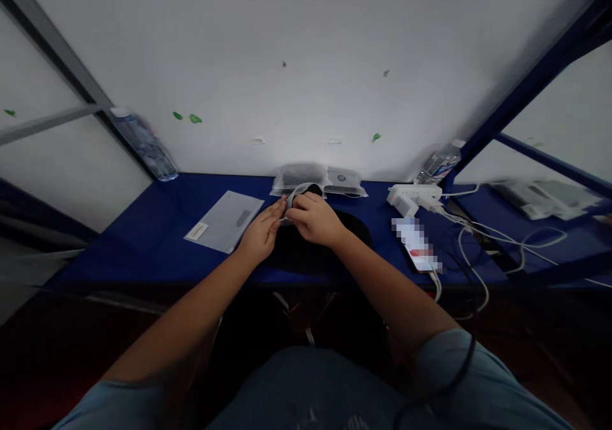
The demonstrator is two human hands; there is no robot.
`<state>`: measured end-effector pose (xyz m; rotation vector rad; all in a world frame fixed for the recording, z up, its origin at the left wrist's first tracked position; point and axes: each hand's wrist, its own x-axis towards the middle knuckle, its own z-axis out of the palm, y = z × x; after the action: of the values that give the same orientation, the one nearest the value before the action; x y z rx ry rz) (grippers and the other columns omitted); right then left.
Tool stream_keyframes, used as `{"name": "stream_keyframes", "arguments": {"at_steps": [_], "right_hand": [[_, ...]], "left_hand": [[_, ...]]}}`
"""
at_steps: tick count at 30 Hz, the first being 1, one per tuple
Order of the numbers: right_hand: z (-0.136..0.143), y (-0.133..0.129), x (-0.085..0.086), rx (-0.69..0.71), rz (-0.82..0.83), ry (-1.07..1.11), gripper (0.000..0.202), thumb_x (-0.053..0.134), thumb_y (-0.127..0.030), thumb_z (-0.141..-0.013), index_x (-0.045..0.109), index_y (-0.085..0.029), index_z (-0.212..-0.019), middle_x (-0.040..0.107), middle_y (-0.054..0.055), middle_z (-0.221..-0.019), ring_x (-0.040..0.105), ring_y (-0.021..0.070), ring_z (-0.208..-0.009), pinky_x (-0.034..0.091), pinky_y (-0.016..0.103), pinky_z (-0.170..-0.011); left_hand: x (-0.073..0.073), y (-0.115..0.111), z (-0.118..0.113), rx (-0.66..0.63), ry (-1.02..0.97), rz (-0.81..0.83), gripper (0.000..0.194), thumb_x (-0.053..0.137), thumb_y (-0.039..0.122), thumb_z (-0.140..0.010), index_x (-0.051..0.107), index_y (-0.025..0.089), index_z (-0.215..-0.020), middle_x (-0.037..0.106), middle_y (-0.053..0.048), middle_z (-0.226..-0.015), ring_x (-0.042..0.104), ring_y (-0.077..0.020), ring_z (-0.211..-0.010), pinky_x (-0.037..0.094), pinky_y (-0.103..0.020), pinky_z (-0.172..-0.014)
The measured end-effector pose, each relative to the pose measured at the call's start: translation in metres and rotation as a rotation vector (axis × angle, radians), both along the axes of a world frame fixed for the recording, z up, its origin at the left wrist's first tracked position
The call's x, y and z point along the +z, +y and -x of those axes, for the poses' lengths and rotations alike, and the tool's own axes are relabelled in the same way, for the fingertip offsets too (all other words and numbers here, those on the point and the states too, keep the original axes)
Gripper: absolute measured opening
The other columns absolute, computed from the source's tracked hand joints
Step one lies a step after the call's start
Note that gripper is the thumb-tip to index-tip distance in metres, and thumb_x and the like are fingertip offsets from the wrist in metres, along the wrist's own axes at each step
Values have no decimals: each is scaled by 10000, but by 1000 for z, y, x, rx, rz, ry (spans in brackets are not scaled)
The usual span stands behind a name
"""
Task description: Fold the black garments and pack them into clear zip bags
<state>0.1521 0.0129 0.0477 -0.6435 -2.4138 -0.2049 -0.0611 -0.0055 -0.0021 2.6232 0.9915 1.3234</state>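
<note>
While hands [261,233] [315,218] hold a grey item [297,192], plastic packets [343,179] lie beyond.

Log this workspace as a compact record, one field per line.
left hand: fingers against the grey-and-black item
right hand: gripping that item, largely hidden
surface: blue desk
beside left hand: flat translucent pouch
behind hands: two clear packets
right side: white power strip, phone, white cables
bottles: one far left, one back right
</note>
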Motion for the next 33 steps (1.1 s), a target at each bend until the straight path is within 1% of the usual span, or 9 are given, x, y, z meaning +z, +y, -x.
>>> {"name": "stream_keyframes", "arguments": {"at_steps": [7, 11, 13, 15, 17, 18, 23, 29, 33], "right_hand": [[-8, -10, -12, 4, -33, -53, 216, 519, -288, -1017, 720, -212, -994, 640, 83, -977, 517, 224, -918, 429, 363, -846], [-25, -17, -25, -50, -32, -31, 227, 585, -367, -986, 722, -213, -1081, 661, 98, -1024, 557, 246, -980, 451, 397, -887], [-37, -17, -29, -105, -13, -1, 369, 649, -448, -939, 679, -222, -1228, 659, 124, -1165, 564, 285, -1105, 430, 466, -994], [-47, -15, -31, -128, 40, -23, 530, 707, -494, -887, 612, -235, -1340, 621, 136, -1315, 535, 316, -1240, 350, 540, -1113], [-56, -13, -34, -112, 111, -55, 587, 731, -480, -871, 576, -230, -1379, 601, 140, -1365, 520, 322, -1295, 300, 572, -1162], [-59, -13, -35, -93, 148, -56, 584, 726, -461, -879, 569, -217, -1386, 604, 146, -1359, 530, 318, -1290, 319, 570, -1158], [-67, -9, -37, -12, 287, 34, 432, 637, -342, -950, 593, -219, -1362, 618, 143, -1306, 577, 286, -1219, 472, 504, -1045], [-55, -4, -29, -38, 278, -98, 382, 706, -229, -863, 635, -213, -1238, 630, 108, -1186, 565, 274, -1111, 456, 453, -985], [-38, -3, -26, -163, 247, -166, 228, 680, -185, -821, 656, -196, -1048, 631, 101, -1066, 536, 273, -1008, 427, 408, -884]], "left_hand": [[0, -8, 4, 17, 105, -203, 586, 608, 271, -980, 413, 199, -1528, 603, -158, -1421, 594, -267, -1304, 536, -459, -1055], [-5, -6, 1, -32, 240, -224, 460, 511, 188, -1010, 490, 193, -1470, 604, -148, -1423, 597, -249, -1305, 552, -428, -1038], [-7, -6, -2, -65, 280, -248, 467, 479, 149, -1012, 477, 184, -1477, 609, -142, -1419, 572, -236, -1333, 537, -420, -1064], [-9, -7, -5, -84, 285, -270, 483, 468, 136, -1013, 453, 178, -1494, 623, -139, -1401, 556, -226, -1349, 526, -414, -1083], [-10, -8, -8, -93, 288, -271, 491, 456, 135, -1016, 436, 170, -1506, 626, -145, -1395, 545, -226, -1359, 522, -415, -1091], [-11, -9, -9, -96, 289, -262, 494, 449, 133, -1017, 432, 170, -1509, 622, -146, -1401, 538, -227, -1365, 519, -419, -1096], [-13, -10, -11, -133, 295, -232, 512, 456, 133, -1016, 412, 182, -1523, 594, -143, -1435, 514, -234, -1384, 507, -438, -1115], [-14, -9, -13, -151, 300, -245, 514, 456, 136, -1021, 389, 164, -1530, 597, -160, -1426, 494, -242, -1399, 505, -451, -1116], [-15, -9, -14, -153, 291, -261, 511, 467, 131, -1019, 397, 161, -1524, 603, -167, -1416, 478, -248, -1411, 495, -467, -1125]]}}
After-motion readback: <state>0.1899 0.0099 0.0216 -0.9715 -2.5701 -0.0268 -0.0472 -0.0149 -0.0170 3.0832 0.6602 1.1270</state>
